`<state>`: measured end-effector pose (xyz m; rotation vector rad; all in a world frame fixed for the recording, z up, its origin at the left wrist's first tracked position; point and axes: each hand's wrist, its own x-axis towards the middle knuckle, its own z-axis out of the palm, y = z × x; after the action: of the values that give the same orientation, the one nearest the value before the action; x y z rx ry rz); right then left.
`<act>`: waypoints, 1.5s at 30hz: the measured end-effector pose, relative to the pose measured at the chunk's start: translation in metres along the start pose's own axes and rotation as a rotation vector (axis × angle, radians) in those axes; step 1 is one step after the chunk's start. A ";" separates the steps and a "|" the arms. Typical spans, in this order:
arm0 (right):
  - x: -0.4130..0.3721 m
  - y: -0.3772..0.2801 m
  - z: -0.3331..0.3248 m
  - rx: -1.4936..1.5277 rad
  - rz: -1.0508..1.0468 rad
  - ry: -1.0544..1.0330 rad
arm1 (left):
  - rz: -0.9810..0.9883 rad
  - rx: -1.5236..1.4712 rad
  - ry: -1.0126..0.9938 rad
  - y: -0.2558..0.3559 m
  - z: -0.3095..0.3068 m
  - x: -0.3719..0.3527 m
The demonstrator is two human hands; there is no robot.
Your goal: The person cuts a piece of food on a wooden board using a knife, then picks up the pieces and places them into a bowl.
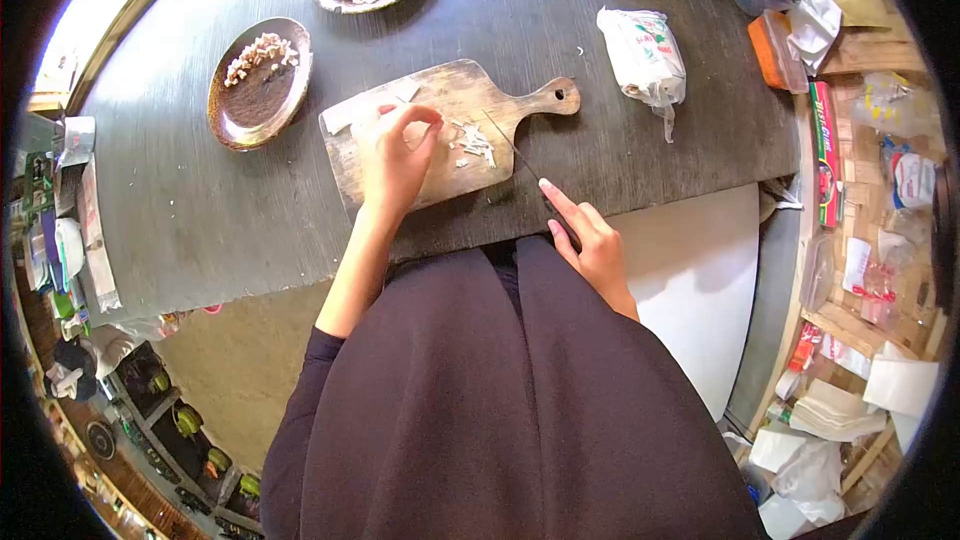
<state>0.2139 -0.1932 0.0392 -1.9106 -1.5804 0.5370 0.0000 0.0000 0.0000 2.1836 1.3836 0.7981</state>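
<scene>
A wooden cutting board (470, 90) with a round-ended handle lies near the table's front edge. Small white chopped pieces (474, 143) are scattered on its right half, and a larger pale strip (343, 122) rests by its left edge. Over the board's middle is my left hand (393, 162), thumb and fingertips curled together in a pinch; whatever they hold is too small or hidden to make out. My right hand (592, 245) grips a knife (516, 152) by its handle, index finger stretched along it. The thin blade points up and left across the board's right side, beside the chopped pieces.
On the dark table (540, 0), a brown oval plate (243, 112) holds chopped light-brown pieces. Farther back, another plate (345, 6) carries pale shreds. A white plastic package (643, 58) stands right of the board handle. Containers and packets crowd a woven shelf (870, 230) at right.
</scene>
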 end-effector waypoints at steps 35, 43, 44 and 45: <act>0.004 0.001 -0.001 -0.020 -0.019 -0.026 | 0.082 0.128 0.197 -0.010 -0.018 0.018; 0.007 0.008 0.017 0.020 -0.027 0.019 | -0.041 0.478 0.065 -0.015 -0.020 0.029; 0.007 0.009 0.018 -0.016 -0.009 -0.012 | -0.044 0.476 0.071 -0.015 -0.019 0.029; 0.007 0.010 0.019 -0.018 -0.016 -0.014 | -0.034 0.470 0.080 -0.015 -0.018 0.028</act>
<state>0.2110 -0.1840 0.0190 -1.9103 -1.6129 0.5317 -0.0132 0.0326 0.0105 2.4819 1.7898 0.5957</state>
